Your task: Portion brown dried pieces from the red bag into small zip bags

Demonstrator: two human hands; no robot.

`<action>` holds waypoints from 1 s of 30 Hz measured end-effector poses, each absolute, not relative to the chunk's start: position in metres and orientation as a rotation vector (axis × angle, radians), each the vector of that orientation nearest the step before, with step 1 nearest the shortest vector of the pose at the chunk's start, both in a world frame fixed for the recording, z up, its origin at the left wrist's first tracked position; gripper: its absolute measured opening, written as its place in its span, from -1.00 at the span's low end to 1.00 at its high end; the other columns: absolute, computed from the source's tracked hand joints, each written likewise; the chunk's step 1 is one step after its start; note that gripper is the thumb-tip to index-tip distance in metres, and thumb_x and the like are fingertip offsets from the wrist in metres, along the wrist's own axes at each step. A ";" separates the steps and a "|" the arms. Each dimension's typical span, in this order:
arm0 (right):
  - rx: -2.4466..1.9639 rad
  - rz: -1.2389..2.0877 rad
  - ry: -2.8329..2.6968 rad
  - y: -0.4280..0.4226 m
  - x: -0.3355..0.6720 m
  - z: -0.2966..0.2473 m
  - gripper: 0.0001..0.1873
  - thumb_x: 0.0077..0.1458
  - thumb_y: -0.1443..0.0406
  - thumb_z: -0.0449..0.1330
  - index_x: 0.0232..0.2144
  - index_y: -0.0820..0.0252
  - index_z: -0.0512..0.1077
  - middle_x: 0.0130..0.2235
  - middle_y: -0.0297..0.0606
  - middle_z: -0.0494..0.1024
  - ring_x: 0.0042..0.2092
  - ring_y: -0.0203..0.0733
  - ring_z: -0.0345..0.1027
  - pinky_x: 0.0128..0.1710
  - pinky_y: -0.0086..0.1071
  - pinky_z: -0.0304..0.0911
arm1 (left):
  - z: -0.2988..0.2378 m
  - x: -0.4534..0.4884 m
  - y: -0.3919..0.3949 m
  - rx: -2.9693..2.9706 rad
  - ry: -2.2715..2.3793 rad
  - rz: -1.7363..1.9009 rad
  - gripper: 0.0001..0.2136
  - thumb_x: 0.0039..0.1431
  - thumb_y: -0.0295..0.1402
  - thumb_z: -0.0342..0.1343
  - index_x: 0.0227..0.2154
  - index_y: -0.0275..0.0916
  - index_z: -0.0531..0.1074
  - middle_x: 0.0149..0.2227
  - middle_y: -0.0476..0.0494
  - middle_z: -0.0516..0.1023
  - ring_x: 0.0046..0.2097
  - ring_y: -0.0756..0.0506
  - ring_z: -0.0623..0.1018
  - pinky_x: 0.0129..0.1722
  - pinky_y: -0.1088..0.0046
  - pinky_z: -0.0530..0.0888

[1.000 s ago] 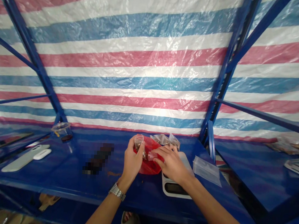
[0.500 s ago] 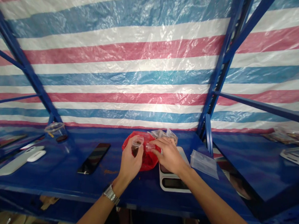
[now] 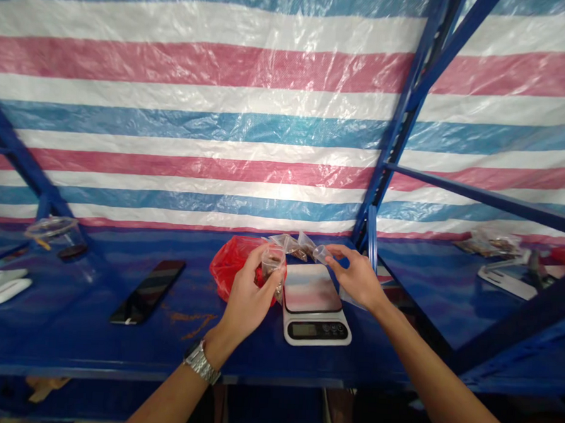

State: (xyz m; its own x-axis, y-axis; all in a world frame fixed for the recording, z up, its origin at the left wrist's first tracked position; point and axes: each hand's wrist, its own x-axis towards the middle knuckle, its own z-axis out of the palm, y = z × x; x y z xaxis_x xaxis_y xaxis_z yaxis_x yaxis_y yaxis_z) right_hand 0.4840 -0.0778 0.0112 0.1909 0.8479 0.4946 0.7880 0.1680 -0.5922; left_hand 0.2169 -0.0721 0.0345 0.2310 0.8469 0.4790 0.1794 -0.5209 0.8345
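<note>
Left hand grip clamped on cup by red bag, right hand pinching small cup near scale back edge; filled bags already behind scale, cups not set down, likely partway.

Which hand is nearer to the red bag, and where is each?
Left: the left hand overlaps the right part of the red bag in view; the right hand is farther off, to the right, beside the scale.
</note>
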 end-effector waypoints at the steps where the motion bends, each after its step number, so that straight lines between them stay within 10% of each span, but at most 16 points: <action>1: -1.652 0.110 -1.539 -0.077 0.493 0.006 -0.73 0.22 0.15 0.20 -0.07 0.04 0.56 -0.08 -0.19 0.70 -0.05 0.03 0.57 0.00 -0.10 0.39 | 0.035 0.223 -0.073 1.865 0.916 1.316 -0.61 0.32 -0.22 0.16 0.16 -0.13 0.37 0.07 -0.15 0.62 0.09 -0.16 0.60 0.11 0.30 0.49; 14: -1.961 0.006 -1.431 -0.060 0.514 -0.033 -0.84 0.13 0.24 0.26 -0.21 0.01 0.59 -0.01 -0.15 0.66 0.21 0.20 0.37 0.23 0.20 0.06 | 0.023 0.271 -0.064 2.014 0.874 1.287 -0.60 0.29 -0.26 0.20 0.16 -0.13 0.39 0.16 -0.20 0.56 0.18 -0.20 0.54 0.21 0.19 0.43; 30: -1.957 -0.190 -1.422 -0.078 0.512 -0.018 -0.76 0.08 0.16 0.28 -0.19 0.01 0.63 -0.02 -0.14 0.67 0.11 0.23 0.44 0.16 0.18 0.18 | 0.015 0.252 -0.071 2.079 0.868 1.195 -0.55 0.26 -0.26 0.25 0.19 -0.12 0.38 0.20 -0.23 0.52 0.23 -0.22 0.49 0.24 0.16 0.38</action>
